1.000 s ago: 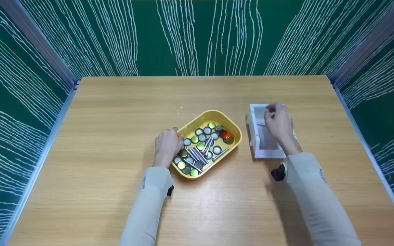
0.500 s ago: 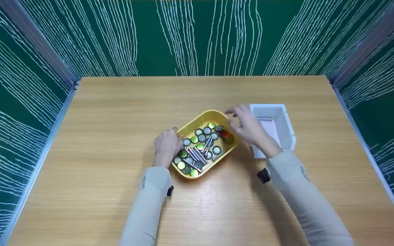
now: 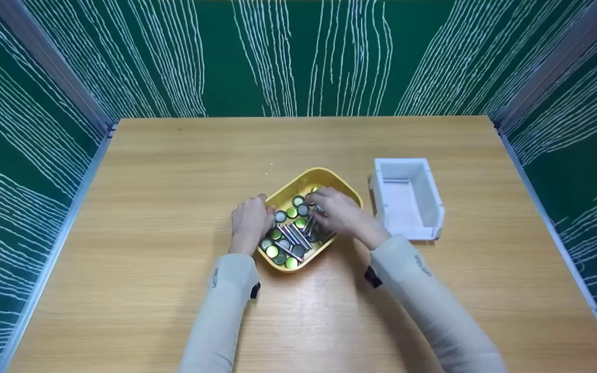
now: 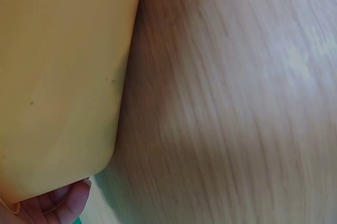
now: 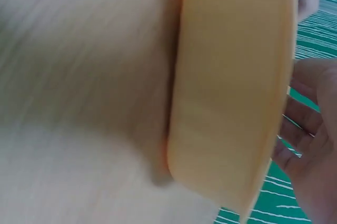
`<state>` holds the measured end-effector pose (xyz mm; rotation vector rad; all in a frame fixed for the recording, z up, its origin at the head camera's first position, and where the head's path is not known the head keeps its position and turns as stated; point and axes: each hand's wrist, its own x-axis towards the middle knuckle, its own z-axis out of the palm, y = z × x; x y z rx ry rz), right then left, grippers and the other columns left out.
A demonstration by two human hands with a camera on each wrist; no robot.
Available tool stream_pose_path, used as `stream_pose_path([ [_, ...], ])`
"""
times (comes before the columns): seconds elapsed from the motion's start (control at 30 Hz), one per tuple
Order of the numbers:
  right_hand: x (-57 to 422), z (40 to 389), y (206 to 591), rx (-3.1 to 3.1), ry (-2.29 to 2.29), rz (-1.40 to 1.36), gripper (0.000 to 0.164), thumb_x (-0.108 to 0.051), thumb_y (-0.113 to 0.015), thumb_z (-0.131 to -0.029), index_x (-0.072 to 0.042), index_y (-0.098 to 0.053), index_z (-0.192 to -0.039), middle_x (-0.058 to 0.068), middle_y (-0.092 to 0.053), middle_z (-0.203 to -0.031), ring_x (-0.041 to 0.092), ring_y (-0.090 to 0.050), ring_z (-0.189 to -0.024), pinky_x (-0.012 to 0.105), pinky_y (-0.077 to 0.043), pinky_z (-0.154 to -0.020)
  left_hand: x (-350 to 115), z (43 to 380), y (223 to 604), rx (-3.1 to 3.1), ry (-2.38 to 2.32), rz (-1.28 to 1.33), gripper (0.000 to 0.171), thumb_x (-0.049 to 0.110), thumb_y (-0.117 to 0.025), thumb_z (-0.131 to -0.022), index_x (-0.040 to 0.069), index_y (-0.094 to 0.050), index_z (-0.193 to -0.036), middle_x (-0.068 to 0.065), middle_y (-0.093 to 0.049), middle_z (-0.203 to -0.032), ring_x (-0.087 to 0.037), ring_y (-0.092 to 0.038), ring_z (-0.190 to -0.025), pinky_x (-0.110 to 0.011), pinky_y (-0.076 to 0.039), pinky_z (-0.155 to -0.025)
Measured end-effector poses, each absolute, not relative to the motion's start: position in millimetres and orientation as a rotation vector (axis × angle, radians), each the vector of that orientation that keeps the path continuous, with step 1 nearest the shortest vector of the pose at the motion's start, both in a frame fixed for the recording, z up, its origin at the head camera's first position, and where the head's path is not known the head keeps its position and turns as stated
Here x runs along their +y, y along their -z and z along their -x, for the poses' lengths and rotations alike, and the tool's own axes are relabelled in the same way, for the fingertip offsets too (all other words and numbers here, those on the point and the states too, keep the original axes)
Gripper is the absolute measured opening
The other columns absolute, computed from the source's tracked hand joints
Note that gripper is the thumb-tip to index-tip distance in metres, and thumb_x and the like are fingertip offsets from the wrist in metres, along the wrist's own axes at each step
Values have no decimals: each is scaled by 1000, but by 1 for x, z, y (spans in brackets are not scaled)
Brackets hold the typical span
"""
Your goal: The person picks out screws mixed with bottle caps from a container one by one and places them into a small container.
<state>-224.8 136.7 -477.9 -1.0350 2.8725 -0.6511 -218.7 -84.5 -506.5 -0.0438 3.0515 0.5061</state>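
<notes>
Metal rods [image 3: 295,236] lie in yellow tub [image 3: 324,176], well short of surface's [image 3: 148,217] far edge, left hand [image 3: 251,218] gripping tub's rim, right hand [image 3: 341,212] moved over from white bin [image 3: 427,194], apparently picking again, its fingers' hold indiscernible.

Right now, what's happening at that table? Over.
Left hand holds tub. Right hand inside, grip unclear. Caps crowd rods, possibly in the way.

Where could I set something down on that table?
The table looks bare left of the left hand and right of the white bin. The bin's near half is bare too. The yellow tub is crowded with bottle caps and metal rods, the right hand over them.
</notes>
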Motion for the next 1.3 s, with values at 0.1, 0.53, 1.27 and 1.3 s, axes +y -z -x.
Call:
stream_pose_path([
  [0.1, 132, 224, 485, 2836, 599, 1000, 29, -19, -70, -89, -13, -70, -118, 13, -63, -126, 35, -55, -121, 49, -48, -104, -84, 219, 507, 3047, -505, 45, 38, 37, -58, -96, 7, -65, -118, -18, -72, -104, -36, -70, -93, -47, -58, -76],
  [0.53, 130, 223, 496, 2764, 447, 814, 33, -24, -73, -85, -13, -65, -115, 16, -55, -126, 36, -48, -125, 51, -45, -107, -85, 219, 504, 3015, -540, 77, 38, 38, -57, -97, 7, -64, -119, -16, -71, -103, -34, -69, -90, -46, -58, -76],
  [1.27, 119, 217, 489, 2747, 193, 714, 23, -35, -71, -90, -13, -68, -97, 16, -57, -112, 32, -57, -105, 48, -55, -86, -84, 218, 505, 3023, -532, 89, 38, 39, -59, -96, 8, -66, -116, -16, -72, -98, -32, -69, -83, -44, -58, -70],
  [1.3, 117, 216, 487, 2747, 132, 743, 22, -33, -69, -92, -12, -68, -98, 17, -58, -111, 33, -59, -104, 48, -56, -84, -84, 217, 505, 3019, -534, 88, 38, 39, -59, -96, 8, -65, -116, -15, -72, -98, -32, -69, -83, -43, -58, -70],
])
